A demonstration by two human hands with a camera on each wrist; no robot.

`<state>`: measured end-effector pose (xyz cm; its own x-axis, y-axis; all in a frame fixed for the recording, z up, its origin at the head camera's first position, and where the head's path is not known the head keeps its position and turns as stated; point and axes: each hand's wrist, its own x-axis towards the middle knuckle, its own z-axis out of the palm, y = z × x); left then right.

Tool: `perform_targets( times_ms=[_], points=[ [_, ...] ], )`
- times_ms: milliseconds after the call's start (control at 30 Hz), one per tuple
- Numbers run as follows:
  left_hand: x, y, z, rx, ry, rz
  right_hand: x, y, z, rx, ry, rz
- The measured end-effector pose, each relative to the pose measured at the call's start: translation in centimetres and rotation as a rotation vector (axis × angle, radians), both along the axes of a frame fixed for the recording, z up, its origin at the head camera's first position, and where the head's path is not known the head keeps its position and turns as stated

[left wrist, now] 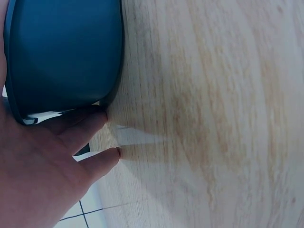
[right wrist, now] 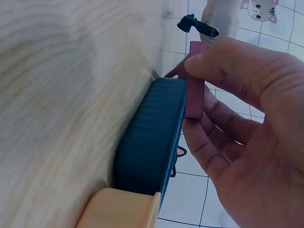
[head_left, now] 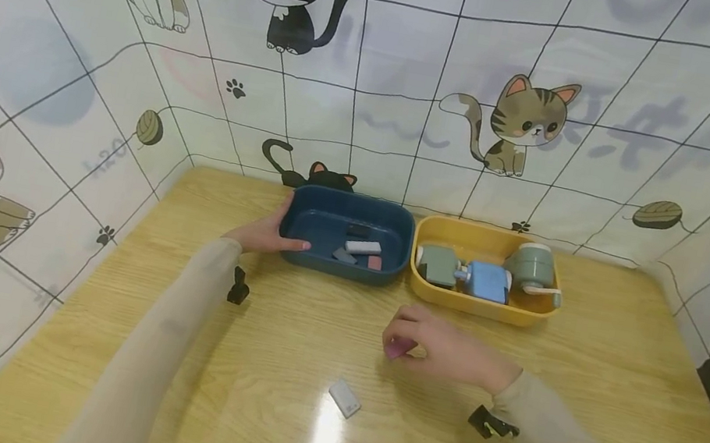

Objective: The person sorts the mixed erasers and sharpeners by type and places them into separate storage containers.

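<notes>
In the head view my left hand holds the left end of a dark blue bin, its thumb over the rim. The left wrist view shows other fingers spread outside that end, near the wooden table. My right hand pinches a purplish-red rectangular block between thumb and fingers, above the table and in front of the bins. Inside the blue bin lie a white block, a pink block, a grey piece and a dark piece. A pale grey block rests on the table nearer me.
A yellow bin stands against the blue bin's right side. It contains a green boxy thing, a blue boxy thing and a green cylinder with a white handle. Cat-printed sheeting rises behind and beside the table.
</notes>
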<state>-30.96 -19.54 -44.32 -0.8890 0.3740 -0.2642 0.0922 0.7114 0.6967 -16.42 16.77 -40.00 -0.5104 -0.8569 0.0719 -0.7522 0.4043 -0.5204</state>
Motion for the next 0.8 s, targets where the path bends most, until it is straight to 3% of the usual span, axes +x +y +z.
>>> perform_targets(
  times_ms=[167, 400, 600, 800],
  points=[
    [0.1, 0.1, 0.2, 0.0, -0.006, -0.001, -0.8, -0.4, 1.2, 0.029, 0.07, -0.025],
    [0.5, 0.2, 0.5, -0.009, 0.009, -0.008, -1.8, -1.2, 2.6, 0.031, 0.068, -0.03],
    [0.4, 0.2, 0.5, -0.003, 0.005, -0.004, -3.0, -1.7, 3.2, 0.002, 0.159, -0.014],
    [0.2, 0.1, 0.3, 0.007, 0.006, -0.004, -4.5, -1.9, 3.6, -0.001, 0.138, -0.073]
  ],
)
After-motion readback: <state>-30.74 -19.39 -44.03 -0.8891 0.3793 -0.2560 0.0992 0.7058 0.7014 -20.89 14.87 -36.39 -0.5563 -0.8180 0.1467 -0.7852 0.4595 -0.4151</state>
